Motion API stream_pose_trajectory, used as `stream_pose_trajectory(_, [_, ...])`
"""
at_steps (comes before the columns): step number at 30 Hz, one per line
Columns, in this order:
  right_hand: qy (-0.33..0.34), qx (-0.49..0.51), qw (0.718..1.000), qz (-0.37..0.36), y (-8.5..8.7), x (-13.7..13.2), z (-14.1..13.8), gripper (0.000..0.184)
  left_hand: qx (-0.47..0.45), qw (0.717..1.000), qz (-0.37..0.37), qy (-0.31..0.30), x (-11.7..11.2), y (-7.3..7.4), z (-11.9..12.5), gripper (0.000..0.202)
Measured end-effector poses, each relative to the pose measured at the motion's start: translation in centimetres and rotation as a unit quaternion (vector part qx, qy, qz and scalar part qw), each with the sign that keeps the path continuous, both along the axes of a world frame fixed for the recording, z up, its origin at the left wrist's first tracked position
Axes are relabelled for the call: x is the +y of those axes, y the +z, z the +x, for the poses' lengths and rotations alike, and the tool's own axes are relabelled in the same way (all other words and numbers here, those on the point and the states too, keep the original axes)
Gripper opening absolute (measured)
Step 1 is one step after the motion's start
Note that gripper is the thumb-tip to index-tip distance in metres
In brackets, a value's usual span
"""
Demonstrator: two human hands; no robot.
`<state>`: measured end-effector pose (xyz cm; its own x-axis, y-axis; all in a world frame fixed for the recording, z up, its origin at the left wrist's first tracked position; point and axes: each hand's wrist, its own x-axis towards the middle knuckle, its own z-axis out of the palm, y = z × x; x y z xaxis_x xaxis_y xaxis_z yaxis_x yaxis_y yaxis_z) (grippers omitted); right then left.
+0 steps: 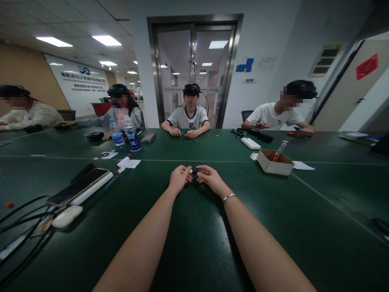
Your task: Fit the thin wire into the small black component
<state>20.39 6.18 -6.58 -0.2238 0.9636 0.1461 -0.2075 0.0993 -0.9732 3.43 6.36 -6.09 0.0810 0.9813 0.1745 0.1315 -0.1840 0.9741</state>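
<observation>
Both my hands meet over the green table [194, 227], straight ahead of me. Between them is a small, slim dark object with a silvery end [195, 171]; it is too small to name. My left hand [180, 177] is closed, its thumb and fingers pinching the silvery end. On the dark end, my right hand [210, 177] is closed too, fingertips pressed together. My fingers cover part of the object. A silver bracelet [229, 197] circles my right wrist.
Left lie a phone [82, 185], a white earbud case [67, 216] and black cables [22, 221]. Further off stand water bottles [132, 136]. Right is a cardboard box [275, 165] holding a red-and-clear tube [279, 151], near a white power bank [251, 143]. Several people sit around the table.
</observation>
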Motion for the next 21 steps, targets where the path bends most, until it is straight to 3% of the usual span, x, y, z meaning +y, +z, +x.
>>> stream_pose_trajectory(21, [0.008,0.001,1.000,-0.001,0.16,-0.09,0.00,0.046,0.011,1.000,-0.019,0.004,-0.01,0.14,0.09,0.032])
